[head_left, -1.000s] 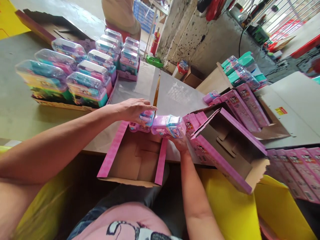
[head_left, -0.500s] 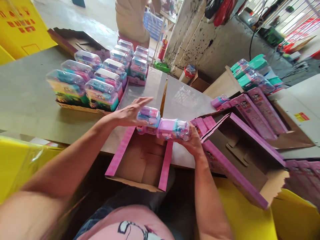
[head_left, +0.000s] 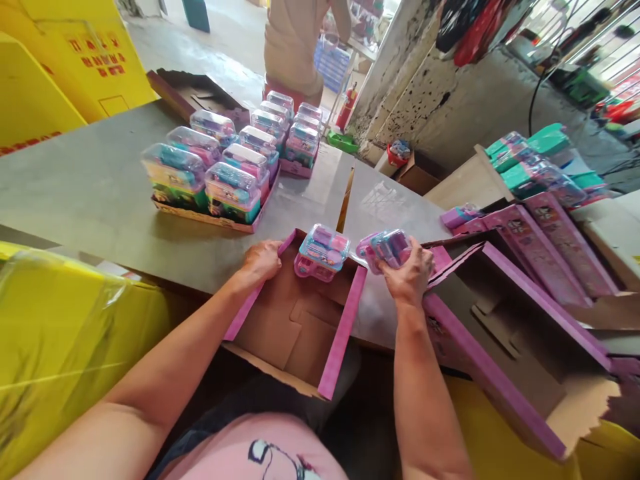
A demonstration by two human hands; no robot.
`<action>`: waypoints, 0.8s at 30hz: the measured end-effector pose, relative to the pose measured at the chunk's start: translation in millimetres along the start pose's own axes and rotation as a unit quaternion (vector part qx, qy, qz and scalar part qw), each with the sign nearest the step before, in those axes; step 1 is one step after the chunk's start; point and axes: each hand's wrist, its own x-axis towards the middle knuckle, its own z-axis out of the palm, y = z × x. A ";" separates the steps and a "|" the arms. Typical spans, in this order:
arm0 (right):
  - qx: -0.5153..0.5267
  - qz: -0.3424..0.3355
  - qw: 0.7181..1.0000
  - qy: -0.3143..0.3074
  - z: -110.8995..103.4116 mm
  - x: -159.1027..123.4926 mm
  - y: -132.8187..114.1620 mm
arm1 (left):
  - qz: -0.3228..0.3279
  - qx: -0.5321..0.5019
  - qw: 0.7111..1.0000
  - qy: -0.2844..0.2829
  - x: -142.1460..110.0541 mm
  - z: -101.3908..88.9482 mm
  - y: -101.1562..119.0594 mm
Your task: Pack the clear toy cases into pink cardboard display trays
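A pink cardboard display tray [head_left: 341, 337] lies in front of me at the table's edge. My left hand [head_left: 263, 261] is closed on its far left side wall. One clear-lidded plastic toy case [head_left: 323, 253], pink and turquoise, stands at the tray's far end. Just right of the tray, my right hand [head_left: 407, 272] grips a second toy case [head_left: 384, 249] above the table. The near part of the tray shows bare brown cardboard.
Filled trays of similar cases [head_left: 205, 177] stand at the back left. An open pink tray [head_left: 520, 347] leans tilted on the right, near stacked pink boxes [head_left: 545, 233]. Yellow cartons [head_left: 75, 347] are at the left. A person [head_left: 294, 50] stands beyond the table.
My left hand has let go of the toy case at the tray's far end and taken the tray's left wall. My right hand has moved right with its case, apart from the other.
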 end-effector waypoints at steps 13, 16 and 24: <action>0.310 -0.153 0.895 -0.283 13.7 -7.1 -51.6 | -0.067 -0.010 0.998 0.013 -4.8 6.4 7.8; 0.397 -0.085 0.865 -0.294 47.2 -21.0 -71.8 | -0.069 -0.012 0.997 0.008 -4.6 5.6 8.7; 0.487 -0.051 0.832 -0.260 72.4 -23.7 -90.1 | -0.054 -0.008 0.998 0.022 -7.9 5.9 4.0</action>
